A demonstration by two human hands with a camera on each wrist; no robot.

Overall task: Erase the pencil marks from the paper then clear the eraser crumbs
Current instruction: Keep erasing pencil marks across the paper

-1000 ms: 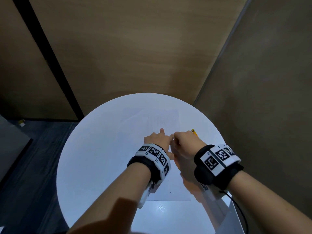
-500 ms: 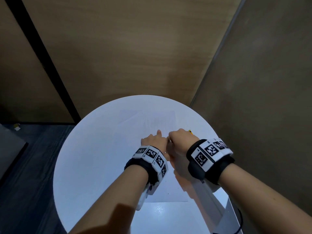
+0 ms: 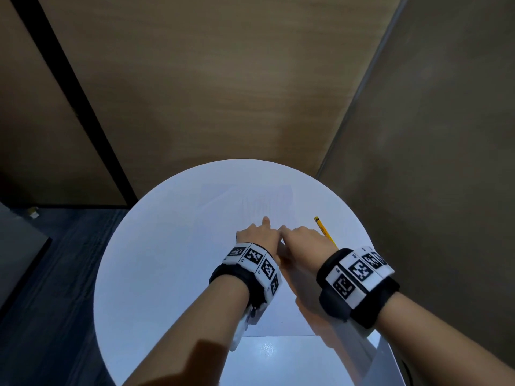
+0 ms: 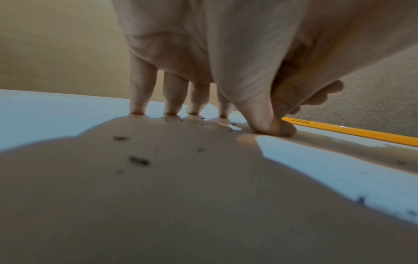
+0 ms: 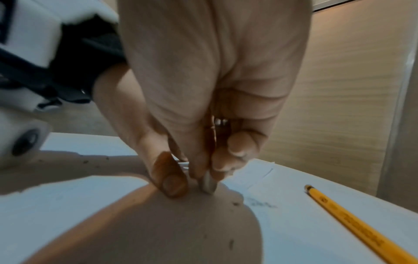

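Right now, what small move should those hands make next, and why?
Probably rub the eraser, pinched in the right hand, toward the faint pencil marks just beside it. The left hand fingertips already pin the paper, and crumbs show erasing is under way.

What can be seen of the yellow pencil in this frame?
The pencil is a slim yellow stick with dark printed lettering along its side and a dark end pointing away from the person. It lies flat on the white table, just right of the paper, running diagonally toward the right wrist. Its near part is hidden behind the right hand in the head view. Neither hand appears to hold it: the right hand pinches a small grey eraser, and the left hand presses the sheet.
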